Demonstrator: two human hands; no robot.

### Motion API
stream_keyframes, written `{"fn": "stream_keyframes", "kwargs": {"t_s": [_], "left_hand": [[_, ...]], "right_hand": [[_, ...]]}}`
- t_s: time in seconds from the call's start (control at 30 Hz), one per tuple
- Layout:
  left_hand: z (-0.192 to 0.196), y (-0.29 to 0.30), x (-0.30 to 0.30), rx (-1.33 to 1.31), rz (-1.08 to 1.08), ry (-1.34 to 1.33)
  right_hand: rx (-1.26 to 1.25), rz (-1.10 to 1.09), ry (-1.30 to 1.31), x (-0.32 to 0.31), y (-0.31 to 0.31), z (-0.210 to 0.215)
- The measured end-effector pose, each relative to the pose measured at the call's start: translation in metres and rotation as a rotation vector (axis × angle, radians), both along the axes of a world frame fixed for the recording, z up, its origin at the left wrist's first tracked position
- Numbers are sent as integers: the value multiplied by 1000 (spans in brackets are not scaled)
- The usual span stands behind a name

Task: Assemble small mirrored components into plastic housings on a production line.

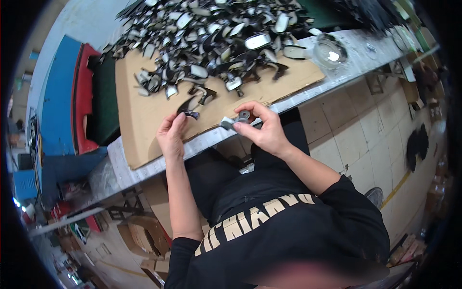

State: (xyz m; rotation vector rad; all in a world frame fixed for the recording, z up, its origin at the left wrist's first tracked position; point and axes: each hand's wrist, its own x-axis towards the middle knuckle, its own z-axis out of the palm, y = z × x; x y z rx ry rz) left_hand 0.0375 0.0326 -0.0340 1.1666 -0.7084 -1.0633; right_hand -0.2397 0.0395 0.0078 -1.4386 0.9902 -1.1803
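My left hand (170,134) pinches a glossy dark curved piece shaped like a shoe heel (191,114), held over the near edge of the cardboard. To its right, my right hand (268,131) grips a small grey tool (244,116) with a round end and a pale, flat tip. The tip points toward the left hand, with a gap between tool and heel. What kind of tool it is, I cannot make out. Beyond both hands spreads a large heap of black heels (207,43), many with pale oval faces. One loose heel (204,94) lies just past my left hand.
A flat cardboard sheet (137,120) covers part of the worktable (313,94). On the table's right stands a clear glass bowl (331,51). A blue and red panel (67,96) rises at the left. Below lie an open cardboard box (144,236) and a tiled floor (356,125).
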Motion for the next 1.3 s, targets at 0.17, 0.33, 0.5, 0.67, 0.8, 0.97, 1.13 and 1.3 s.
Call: {"fn": "stream_keyframes", "kwargs": {"t_s": [0.17, 0.33, 0.5, 0.67, 0.8, 0.97, 1.13, 1.3], "left_hand": [[14, 53, -27, 49, -6, 455], [8, 76, -38, 17, -95, 614], [-12, 53, -36, 44, 79, 472], [-8, 38, -32, 55, 50, 471], [-16, 40, -29, 81, 3, 514], [-22, 54, -18, 92, 24, 525], [-10, 39, 14, -65, -66, 608], [-14, 10, 59, -311, -213, 824]], "right_hand": [[-20, 24, -91, 12, 2, 19], [-114, 71, -72, 28, 6, 21], [-25, 145, -96, 40, -8, -5], [198, 186, -355, 27, -26, -10], [196, 112, -331, 17, -14, -8], [256, 192, -356, 8, -8, -19], [171, -97, -318, -35, -3, -7], [103, -226, -300, -84, -3, 2]]}}
